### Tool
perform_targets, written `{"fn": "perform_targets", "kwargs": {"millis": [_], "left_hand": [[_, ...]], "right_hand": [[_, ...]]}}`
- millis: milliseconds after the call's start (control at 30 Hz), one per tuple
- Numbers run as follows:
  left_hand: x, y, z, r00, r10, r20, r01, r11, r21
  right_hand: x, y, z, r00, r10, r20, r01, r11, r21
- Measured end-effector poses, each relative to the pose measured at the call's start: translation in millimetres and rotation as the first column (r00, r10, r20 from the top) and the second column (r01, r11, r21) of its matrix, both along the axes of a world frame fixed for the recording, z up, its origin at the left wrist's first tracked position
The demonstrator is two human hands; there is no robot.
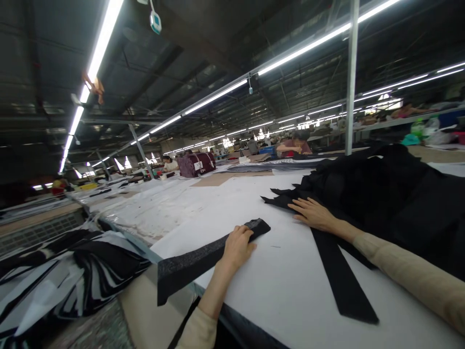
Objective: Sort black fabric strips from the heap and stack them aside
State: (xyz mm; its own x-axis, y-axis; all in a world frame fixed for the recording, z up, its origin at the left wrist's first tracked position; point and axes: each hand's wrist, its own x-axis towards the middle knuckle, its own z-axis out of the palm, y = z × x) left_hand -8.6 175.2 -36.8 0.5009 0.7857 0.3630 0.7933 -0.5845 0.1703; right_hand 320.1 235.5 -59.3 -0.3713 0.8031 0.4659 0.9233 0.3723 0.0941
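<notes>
**Left hand [238, 247] on a dark strip, right hand [312, 215] flat beside a big black pile**

Head cam, looking down a long cutting floor. The left hand sits palm down on a speckled dark fabric strip [196, 259], fingers bent over it near its far end. Can't tell if it's really gripping or just pressing. The right hand is open, fingers spread and lying on the edge of a heap of black fabric [370, 194], which takes up the right side of the white table [290, 291].

The strip lies slanted across the table's near left corner, with its near end hanging past the edge. A separate black band [345, 276] runs from under the right forearm toward the near side. Both sleeves are beige.

Left of the table and lower down there's a bundle of black-and-white printed cloth [72, 271]. Far along the table sit burgundy bundles [196, 165], with a co-worker in a maroon top [294, 145] off to the far right.
</notes>
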Motion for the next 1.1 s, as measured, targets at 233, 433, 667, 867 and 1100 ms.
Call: {"fn": "perform_targets", "kwargs": {"millis": [233, 433, 667, 867, 1100], "left_hand": [[23.5, 9.7, -12.6, 0.995, 0.084, 0.050, -0.084, 0.996, -0.001], [16.5, 6.1, -14.5, 0.966, 0.110, 0.235, -0.113, 0.994, -0.003], [19.7, -2.7, -15.3, 0.954, -0.011, 0.299, 0.016, 1.000, -0.013], [16.7, -2.2, -15.8, 0.965, -0.038, 0.261, 0.029, 0.999, 0.039], [20.5, -4.4, -16.0, 0.966, 0.008, 0.260, -0.020, 0.999, 0.043]], "right_hand": [[-48.6, -19.2, 39.0, 0.939, 0.100, -0.330, -0.152, 0.979, -0.136], [-95.2, -42.9, 37.3, 0.903, 0.149, -0.403, -0.307, 0.881, -0.361], [-119.6, -51.2, 28.9, 0.829, 0.031, -0.558, -0.275, 0.892, -0.358], [-121.8, -44.4, 12.4, 0.726, 0.028, -0.687, -0.333, 0.888, -0.316], [-127.6, -40.4, 5.8, 0.572, 0.058, -0.818, -0.483, 0.830, -0.279]]}}
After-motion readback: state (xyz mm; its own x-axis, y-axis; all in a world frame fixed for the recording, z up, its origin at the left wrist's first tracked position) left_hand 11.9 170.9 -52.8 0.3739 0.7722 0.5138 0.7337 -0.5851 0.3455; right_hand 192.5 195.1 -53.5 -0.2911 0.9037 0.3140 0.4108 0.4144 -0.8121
